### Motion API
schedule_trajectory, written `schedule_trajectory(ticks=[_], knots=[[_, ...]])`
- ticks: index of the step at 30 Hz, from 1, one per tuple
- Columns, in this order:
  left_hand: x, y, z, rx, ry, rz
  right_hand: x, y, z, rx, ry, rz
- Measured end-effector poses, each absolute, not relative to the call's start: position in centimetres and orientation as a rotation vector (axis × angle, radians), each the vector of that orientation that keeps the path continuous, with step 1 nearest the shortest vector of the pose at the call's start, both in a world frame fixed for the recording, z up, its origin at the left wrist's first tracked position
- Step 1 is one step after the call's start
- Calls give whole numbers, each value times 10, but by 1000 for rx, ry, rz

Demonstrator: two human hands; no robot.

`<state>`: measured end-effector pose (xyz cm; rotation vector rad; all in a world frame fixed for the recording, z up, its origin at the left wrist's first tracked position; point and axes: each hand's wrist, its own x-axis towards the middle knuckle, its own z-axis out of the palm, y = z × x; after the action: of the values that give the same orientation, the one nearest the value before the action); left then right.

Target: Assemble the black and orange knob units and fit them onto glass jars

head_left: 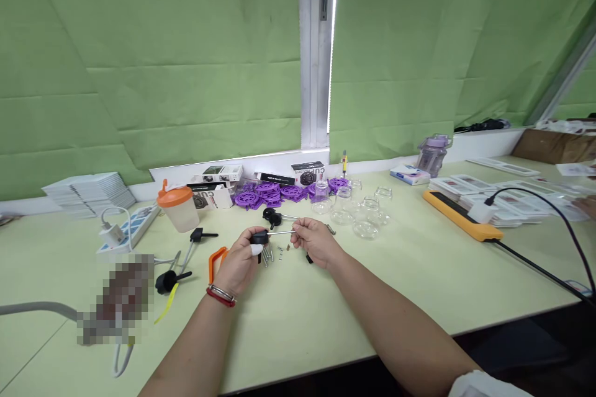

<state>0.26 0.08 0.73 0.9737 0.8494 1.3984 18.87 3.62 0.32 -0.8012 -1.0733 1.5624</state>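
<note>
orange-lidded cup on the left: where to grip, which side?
Grip the translucent body below the orange lid, probably from the near side: the cup stands upright with that wall facing the person, while boxes stand behind and right, and a power strip lies left.

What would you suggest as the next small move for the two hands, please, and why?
Probably a gentle turn of the thin metal rod with the right hand, while the left hand steadies the black part: the left grips that part, the rod seems to meet it at one end, and the right pinches the rod near its other end.
</note>
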Motion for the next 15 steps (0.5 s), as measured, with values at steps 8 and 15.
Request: schedule_trajectory(ticks=[8,15], knots=[[-6,-6,14,1191,1036,1144,190,35,9,-821,-1089,1617],[-13,-5,11,1268,1097,1045,211,31,17,-1015,-974,1536]])
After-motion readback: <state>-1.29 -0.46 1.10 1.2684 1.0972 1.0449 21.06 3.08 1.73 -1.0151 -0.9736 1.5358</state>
